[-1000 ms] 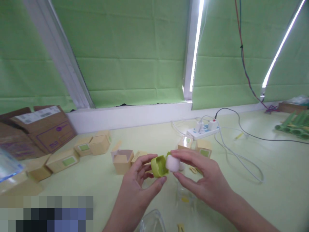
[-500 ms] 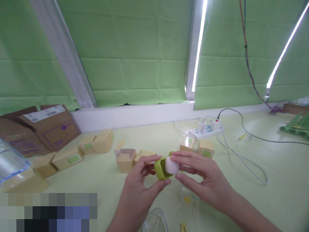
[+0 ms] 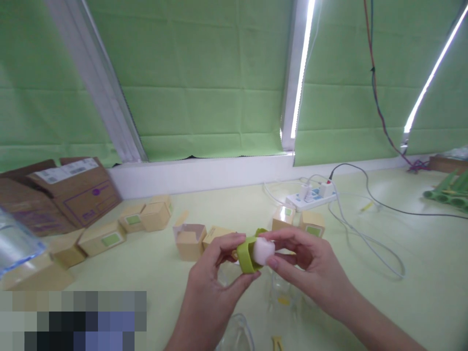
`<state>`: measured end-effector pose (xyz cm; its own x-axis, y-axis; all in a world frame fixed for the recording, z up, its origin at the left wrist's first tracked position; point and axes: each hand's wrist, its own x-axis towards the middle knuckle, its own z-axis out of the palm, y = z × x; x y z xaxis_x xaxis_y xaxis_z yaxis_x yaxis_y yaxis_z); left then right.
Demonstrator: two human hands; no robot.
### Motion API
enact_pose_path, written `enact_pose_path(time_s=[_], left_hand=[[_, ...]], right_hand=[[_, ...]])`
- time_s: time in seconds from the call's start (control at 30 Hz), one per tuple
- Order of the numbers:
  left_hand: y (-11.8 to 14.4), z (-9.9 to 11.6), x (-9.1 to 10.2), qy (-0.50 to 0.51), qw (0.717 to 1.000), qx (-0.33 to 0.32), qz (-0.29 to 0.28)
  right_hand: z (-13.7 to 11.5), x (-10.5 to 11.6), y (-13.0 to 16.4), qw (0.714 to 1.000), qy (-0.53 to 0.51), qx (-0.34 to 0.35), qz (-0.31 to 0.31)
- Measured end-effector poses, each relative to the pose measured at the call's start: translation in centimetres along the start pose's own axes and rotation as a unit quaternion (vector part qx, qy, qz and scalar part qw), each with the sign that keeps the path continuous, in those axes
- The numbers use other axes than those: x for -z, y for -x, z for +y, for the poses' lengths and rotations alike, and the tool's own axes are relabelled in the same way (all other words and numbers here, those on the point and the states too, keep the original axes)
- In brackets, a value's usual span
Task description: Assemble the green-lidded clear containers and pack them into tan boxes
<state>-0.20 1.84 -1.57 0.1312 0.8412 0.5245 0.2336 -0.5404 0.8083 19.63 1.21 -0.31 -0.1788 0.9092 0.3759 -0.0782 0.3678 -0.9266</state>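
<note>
Green cover [image 3: 245, 258] and white block [image 3: 263, 251] held together above the table [image 3: 351, 302], near side, about the middle. Cover's open mouth faces right, towards the block; its long axis runs roughly upright, slightly tilted. Block's left side overlaps the mouth; depth of entry and the block's long axis cannot be told, fingers covering part.

Left hand [image 3: 217, 280]: clamped on the cover, thumb along the near underside, index finger over the top. Right hand [image 3: 310, 258]: fingertips and thumb pinched on the block, other fingers bent. Both forearms come in from the near edge and converge.

Table: pale yellow-green, smooth. Just under the hands, a clear container [image 3: 283, 290] with a yellow piece; nearer, a yellow clip [image 3: 277, 343]. Beyond the left hand, an open box [image 3: 190, 245], with a flat box [image 3: 218, 234] just to its right. Two small boxes [image 3: 312, 224] beyond the right hand. Left: a row of boxes [image 3: 102, 240], then a large carton [image 3: 86, 197] farther off. Far right of centre: white power strip [image 3: 310, 199], plugs in, cables looping right. Far right: green tubes [image 3: 449, 194].

Room: white ledge [image 3: 204, 176] along the far edge; green blinds [image 3: 204, 78] above, bright light in the gaps; red and dark cords [image 3: 375, 92] hanging at right
</note>
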Motion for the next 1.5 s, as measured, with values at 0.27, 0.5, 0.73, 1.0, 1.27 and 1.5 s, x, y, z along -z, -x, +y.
enact_pose_path(time_s=[0.27,0.5,0.73,1.0,1.27,1.5], left_hand=[[0.3,0.0,0.0,-0.01,1.0,0.003,-0.008],[0.2,0.0,-0.2,-0.04,0.999,0.008,-0.01],[-0.3,1.0,0.2,-0.102,0.991,0.062,-0.058],[-0.3,1.4,0.1,0.022,0.986,0.127,-0.108],[-0.8,1.6,0.2,0.162,0.963,0.178,-0.122],[-0.6,1.8,0.3,0.017,0.989,0.106,-0.1]], right_hand=[[0.4,0.0,0.0,1.0,0.003,-0.016,-0.017],[0.6,-0.5,0.1,1.0,0.01,-0.016,-0.005],[0.3,-0.7,0.2,0.996,0.089,0.025,0.0],[0.2,-1.0,0.1,0.996,0.09,0.025,-0.011],[0.6,-1.1,0.2,0.994,0.101,0.046,-0.001],[0.3,-1.1,0.3,0.982,0.159,0.098,0.013]])
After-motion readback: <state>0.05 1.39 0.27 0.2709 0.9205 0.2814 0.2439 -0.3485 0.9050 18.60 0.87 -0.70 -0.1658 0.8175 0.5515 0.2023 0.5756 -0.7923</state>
